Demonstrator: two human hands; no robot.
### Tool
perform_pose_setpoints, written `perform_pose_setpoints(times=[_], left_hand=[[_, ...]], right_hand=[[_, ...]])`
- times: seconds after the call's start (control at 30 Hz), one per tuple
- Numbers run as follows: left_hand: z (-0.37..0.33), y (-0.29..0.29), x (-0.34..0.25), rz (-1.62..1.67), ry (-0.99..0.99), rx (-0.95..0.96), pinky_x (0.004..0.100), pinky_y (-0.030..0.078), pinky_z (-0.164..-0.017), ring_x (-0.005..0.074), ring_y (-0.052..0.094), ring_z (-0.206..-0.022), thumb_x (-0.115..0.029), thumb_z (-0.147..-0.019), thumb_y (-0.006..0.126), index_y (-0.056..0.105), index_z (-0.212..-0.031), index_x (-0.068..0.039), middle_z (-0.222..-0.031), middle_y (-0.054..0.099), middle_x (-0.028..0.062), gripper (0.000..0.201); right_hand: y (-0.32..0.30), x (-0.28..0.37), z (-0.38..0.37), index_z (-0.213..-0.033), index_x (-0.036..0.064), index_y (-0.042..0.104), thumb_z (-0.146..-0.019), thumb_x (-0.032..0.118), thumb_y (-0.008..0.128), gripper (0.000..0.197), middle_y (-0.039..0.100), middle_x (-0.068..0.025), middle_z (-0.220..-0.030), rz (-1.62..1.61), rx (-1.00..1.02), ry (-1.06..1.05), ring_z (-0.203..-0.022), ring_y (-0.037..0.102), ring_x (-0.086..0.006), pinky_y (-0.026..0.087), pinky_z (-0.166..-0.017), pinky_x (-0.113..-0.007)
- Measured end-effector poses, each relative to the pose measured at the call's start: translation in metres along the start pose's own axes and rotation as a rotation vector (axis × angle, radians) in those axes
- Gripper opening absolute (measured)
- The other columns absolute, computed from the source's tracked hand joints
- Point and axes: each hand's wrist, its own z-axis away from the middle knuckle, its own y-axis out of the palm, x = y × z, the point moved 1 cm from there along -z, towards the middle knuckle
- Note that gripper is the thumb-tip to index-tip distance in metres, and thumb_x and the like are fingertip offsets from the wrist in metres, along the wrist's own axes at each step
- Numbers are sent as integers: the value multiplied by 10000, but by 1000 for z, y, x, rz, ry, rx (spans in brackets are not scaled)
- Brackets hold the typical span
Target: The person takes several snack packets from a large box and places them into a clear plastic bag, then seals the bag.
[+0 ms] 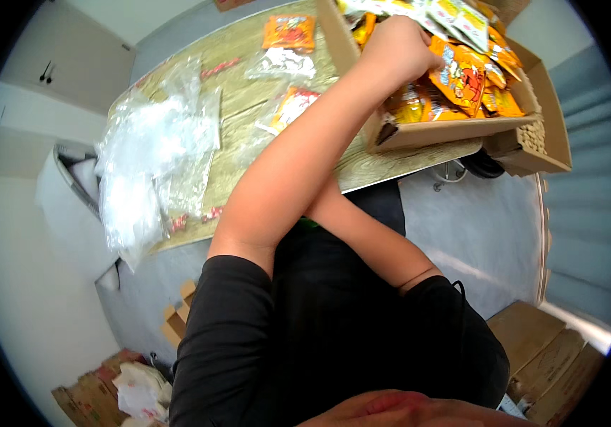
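My left arm reaches across to the far right, over a cardboard box [455, 132] full of snack packets. My left hand [403, 48] is in the box, fingers curled and closed at the edge of an orange snack packet [458, 80]. White-and-green packets [462, 21] lie behind it. My right forearm [369, 238] passes beneath the left one, which hides my right hand. Just beyond the crossed arms, a clear plastic bag with an orange-and-white packet [295, 105] lies on the table. Farther back lies another orange packet [289, 32], with a silvery-white packet [284, 62] nearer me.
A heap of clear plastic bags [160, 142] covers the wood-patterned table's [248, 89] left side, near small red-patterned strips [220, 67]. An open carton with beige pieces [532, 136] adjoins the box. Flattened cardboard [540, 341] lies on the floor at right.
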Motion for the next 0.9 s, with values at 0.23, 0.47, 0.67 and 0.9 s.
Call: perform_pose_setpoints(times=[0.23,0.47,0.67,0.9], left_hand=[[104,-152,8,985,-247,-78,387,545,-727,209,661,-829,-207,-925,683,659,-934,40,-857,665,94,249],[288,-182,130,1223,-459,-307,394,612,-895,273,705,-1071,-98,-983,561,460,-1381,89,-1274,634,218,451],[325,-144,167,1543,-688,-324,573,570,-954,396,640,-1173,-71,-957,517,436,-1373,93,-1344,570,277,454],[296,-109,172,1659,-631,-352,616,426,-1113,427,528,-1321,-119,-971,463,352,-1465,64,-1456,491,269,538]], right_hand=[[3,7,-14,-830,107,711,-801,167,727,69,649,-61,-775,118,57,-127,-763,649,-269,509,-705,-419],[-7,5,-28,-756,96,678,-777,160,785,126,618,-49,-705,68,68,-17,-704,631,-263,497,-678,-397],[-2,15,-34,-790,93,681,-802,160,772,114,634,-48,-752,117,150,-59,-735,640,-251,501,-699,-387],[3,23,-29,-842,102,682,-822,154,745,84,607,-43,-769,179,101,-176,-753,620,-246,477,-694,-387]])
